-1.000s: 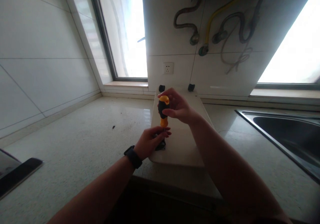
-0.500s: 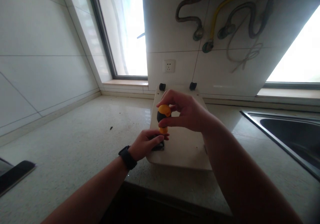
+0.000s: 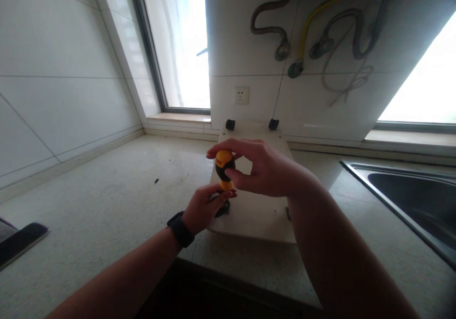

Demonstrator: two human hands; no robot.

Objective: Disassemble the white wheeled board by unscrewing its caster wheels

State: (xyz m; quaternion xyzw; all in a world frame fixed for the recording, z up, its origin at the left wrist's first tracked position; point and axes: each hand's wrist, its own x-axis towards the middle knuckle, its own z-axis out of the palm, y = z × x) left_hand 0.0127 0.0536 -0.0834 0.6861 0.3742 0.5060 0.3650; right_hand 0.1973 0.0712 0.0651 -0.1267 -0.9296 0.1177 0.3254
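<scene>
My right hand (image 3: 261, 167) curls around the yellow-and-black handle of a screwdriver (image 3: 224, 167), thumb against its near side and fingers stretched over the far side. The tool stands nearly upright, tip hidden. Below it, my left hand (image 3: 206, 207), with a black watch on the wrist, pinches at a dark caster (image 3: 223, 209) on the near left corner of a pale board (image 3: 256, 219). My left fingertips lie right under the screwdriver's yellow collar. Two black casters (image 3: 230, 125) stick up at the board's far end.
The board lies on a speckled countertop (image 3: 124, 205). A steel sink (image 3: 359, 172) is set in at the right. A dark flat object (image 3: 23, 243) lies at the far left. Hoses (image 3: 274, 27) and a socket (image 3: 242, 95) are on the tiled wall behind.
My right hand and the screwdriver handle have shifted left, and my right fingers have spread further over it. The board and my left hand appear slightly further left.
</scene>
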